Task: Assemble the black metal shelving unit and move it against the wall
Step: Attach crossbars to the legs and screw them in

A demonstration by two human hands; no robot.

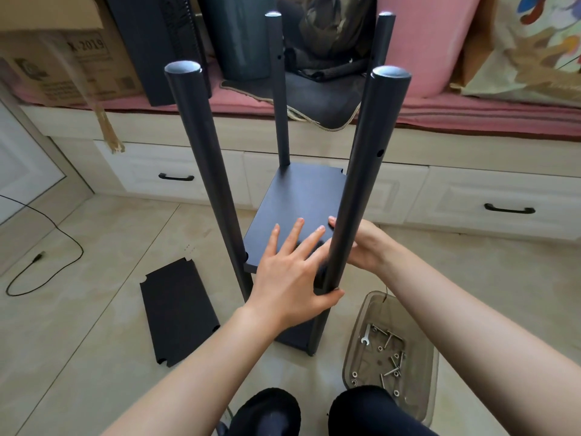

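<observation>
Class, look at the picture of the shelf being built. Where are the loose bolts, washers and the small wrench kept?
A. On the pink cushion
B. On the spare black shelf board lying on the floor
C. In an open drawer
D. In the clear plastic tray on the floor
D: the bolts, washers and small wrench lie inside the clear plastic tray on the floor tiles, to the right of the shelving unit.
</observation>
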